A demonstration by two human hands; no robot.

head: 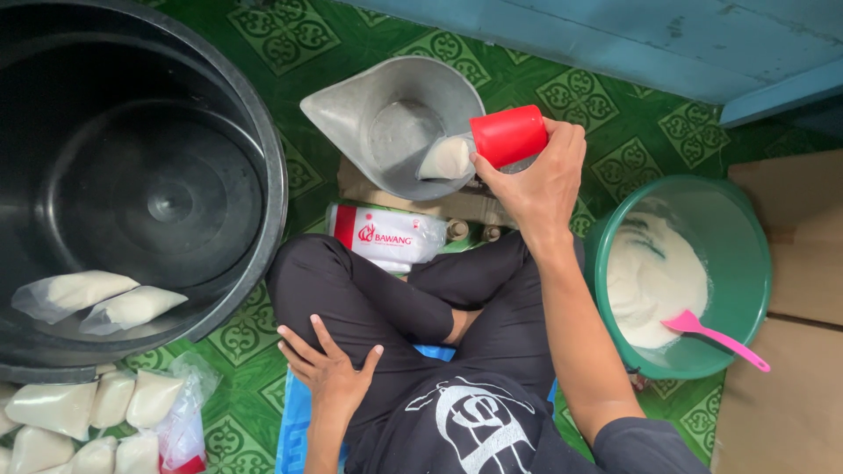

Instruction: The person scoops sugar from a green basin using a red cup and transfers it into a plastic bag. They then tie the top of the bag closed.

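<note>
White powder, flour-like, pours from a red cup (507, 135) tipped over the metal scale pan (391, 123), with a small clear bag (445, 159) at the cup's mouth seeming to catch the powder. The right hand (533, 180) has its fingers wrapped closed round the cup, holding it on its side above the pan. The left hand (329, 369) lies open and flat on the person's left thigh, holding nothing. Judging by how things lie, the bagging is well under way: two filled bags (97, 298) rest inside the big black tub (149, 184), and a cluster of filled bags (83, 412) sits on the green patterned floor (606, 96) beside it. Plenty remains, since the green basin (746, 254) at the right holds a deep bed of powder with a pink scoop (713, 333) resting in it.
</note>
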